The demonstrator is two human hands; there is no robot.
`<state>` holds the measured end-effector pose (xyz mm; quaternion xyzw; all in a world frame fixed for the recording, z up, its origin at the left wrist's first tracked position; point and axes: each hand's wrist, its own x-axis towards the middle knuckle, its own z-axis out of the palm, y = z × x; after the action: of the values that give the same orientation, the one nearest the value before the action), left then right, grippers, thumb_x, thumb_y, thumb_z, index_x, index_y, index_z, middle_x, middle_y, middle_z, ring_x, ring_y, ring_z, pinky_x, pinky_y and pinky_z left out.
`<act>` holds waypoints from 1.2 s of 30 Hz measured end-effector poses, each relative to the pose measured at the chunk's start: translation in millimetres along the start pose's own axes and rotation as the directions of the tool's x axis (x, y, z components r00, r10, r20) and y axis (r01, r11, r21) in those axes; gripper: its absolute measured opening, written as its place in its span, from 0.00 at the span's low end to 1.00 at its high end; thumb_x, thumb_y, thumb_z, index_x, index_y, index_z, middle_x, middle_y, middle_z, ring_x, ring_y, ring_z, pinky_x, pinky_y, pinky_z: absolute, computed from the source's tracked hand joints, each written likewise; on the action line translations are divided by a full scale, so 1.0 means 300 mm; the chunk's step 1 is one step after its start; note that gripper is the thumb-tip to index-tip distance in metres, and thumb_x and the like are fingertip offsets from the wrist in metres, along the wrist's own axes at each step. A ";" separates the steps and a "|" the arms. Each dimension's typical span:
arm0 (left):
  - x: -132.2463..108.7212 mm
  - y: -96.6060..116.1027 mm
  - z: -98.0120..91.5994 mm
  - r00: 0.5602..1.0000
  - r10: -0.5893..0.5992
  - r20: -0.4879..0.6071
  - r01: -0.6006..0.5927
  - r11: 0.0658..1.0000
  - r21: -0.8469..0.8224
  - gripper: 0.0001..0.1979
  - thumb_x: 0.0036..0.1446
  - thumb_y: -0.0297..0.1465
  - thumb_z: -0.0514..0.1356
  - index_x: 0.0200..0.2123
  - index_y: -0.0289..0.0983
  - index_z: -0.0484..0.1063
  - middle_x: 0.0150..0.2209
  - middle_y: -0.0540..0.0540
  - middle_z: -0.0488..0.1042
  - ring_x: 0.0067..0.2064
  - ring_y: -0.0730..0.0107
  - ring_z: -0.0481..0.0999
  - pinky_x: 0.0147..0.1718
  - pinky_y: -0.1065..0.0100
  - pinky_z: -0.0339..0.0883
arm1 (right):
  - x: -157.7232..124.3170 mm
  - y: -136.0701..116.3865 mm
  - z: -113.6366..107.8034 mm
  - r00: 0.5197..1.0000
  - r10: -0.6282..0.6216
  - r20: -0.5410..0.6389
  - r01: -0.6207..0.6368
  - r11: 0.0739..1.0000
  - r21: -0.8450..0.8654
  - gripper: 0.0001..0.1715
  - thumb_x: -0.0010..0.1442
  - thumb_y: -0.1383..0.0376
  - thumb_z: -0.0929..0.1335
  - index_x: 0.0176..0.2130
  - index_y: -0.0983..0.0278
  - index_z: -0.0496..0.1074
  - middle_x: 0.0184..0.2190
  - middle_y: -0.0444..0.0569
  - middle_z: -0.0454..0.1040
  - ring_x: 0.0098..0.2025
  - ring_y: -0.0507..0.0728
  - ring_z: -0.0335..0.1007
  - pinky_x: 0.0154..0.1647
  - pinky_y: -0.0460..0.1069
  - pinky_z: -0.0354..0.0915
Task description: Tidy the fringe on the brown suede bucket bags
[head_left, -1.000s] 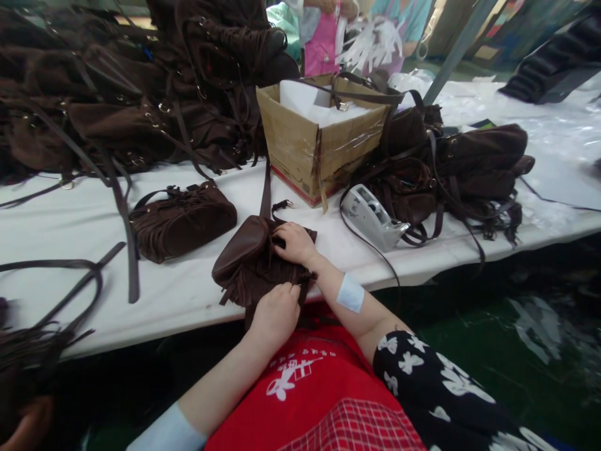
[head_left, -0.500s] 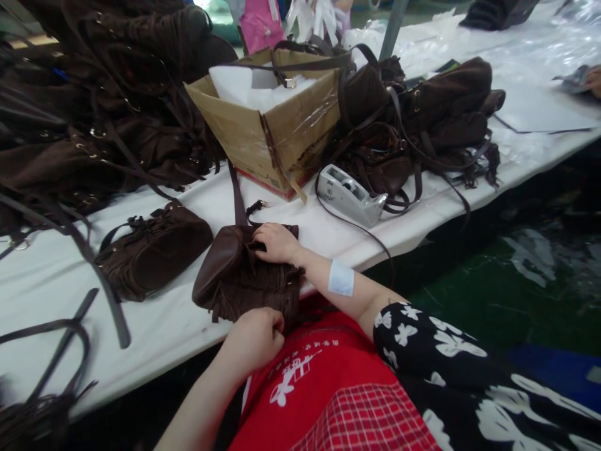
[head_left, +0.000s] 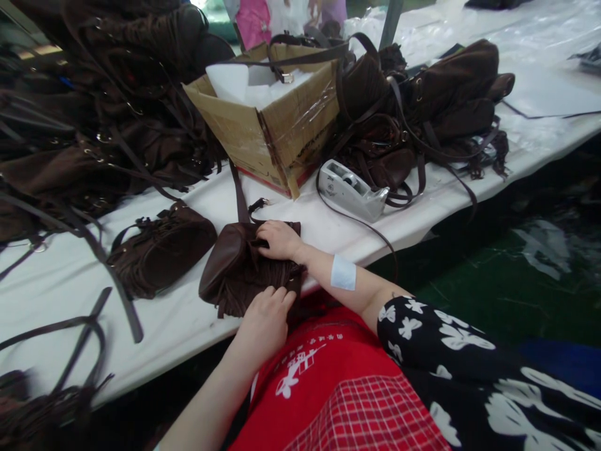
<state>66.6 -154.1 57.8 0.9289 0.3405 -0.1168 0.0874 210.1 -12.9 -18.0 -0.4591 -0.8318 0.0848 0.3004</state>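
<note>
A small dark brown fringed suede bag (head_left: 235, 266) lies at the near edge of the white table (head_left: 188, 313), its strap running away toward the box. My right hand (head_left: 278, 239) rests on the bag's top, fingers curled and pressing on the flap. My left hand (head_left: 265, 319) lies on the bag's lower fringe at the table edge, fingers stretched out flat against it.
A second fringed bag (head_left: 162, 254) lies just left. A taped cardboard box (head_left: 277, 125) with white sheets stands behind, a grey tape dispenser (head_left: 352, 188) to its right. Heaps of brown bags (head_left: 94, 113) fill the back left and right (head_left: 432, 106). Loose straps (head_left: 84, 326) trail left.
My left hand went from a closed pinch on the fringe to lying flat on it. My right hand stayed on the flap. The view shifted slightly.
</note>
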 end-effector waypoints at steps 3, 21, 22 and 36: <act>-0.001 -0.010 0.003 0.997 -0.066 0.038 0.066 0.998 0.007 0.17 0.52 0.19 0.50 0.43 0.36 0.68 0.37 0.42 0.71 0.40 0.59 0.69 0.41 0.60 0.62 | 0.000 0.000 0.000 1.000 0.006 0.002 -0.006 1.000 -0.009 0.12 0.55 0.61 0.71 0.36 0.67 0.75 0.42 0.53 0.75 0.47 0.60 0.65 0.53 0.55 0.58; -0.157 -0.008 -0.004 0.916 -0.094 0.390 0.147 0.983 -0.110 0.11 0.52 0.21 0.51 0.28 0.37 0.73 0.32 0.42 0.74 0.36 0.61 0.74 0.38 0.62 0.65 | 0.002 -0.003 -0.007 1.000 0.005 0.020 -0.004 1.000 -0.010 0.12 0.55 0.61 0.70 0.37 0.68 0.75 0.41 0.53 0.75 0.47 0.60 0.65 0.52 0.55 0.58; -0.163 -0.008 -0.010 0.909 -0.058 0.412 0.138 0.976 -0.167 0.11 0.52 0.22 0.52 0.27 0.37 0.73 0.30 0.44 0.74 0.35 0.63 0.74 0.36 0.63 0.65 | 0.002 -0.004 -0.007 1.000 0.006 0.019 -0.005 1.000 -0.011 0.12 0.55 0.61 0.70 0.37 0.68 0.75 0.41 0.53 0.75 0.47 0.60 0.65 0.52 0.55 0.58; 0.021 -0.035 0.029 0.977 -0.210 -0.039 0.206 0.975 -0.083 0.14 0.55 0.22 0.52 0.43 0.38 0.70 0.38 0.45 0.71 0.42 0.63 0.71 0.44 0.63 0.64 | 0.002 -0.008 -0.009 1.000 0.016 0.027 -0.016 1.000 0.008 0.12 0.55 0.63 0.70 0.38 0.68 0.75 0.41 0.54 0.74 0.48 0.60 0.64 0.54 0.55 0.58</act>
<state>62.8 -144.4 46.8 0.8864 0.4422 -0.0898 0.1029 209.7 -14.2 -14.7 -0.4635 -0.8316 0.0966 0.2904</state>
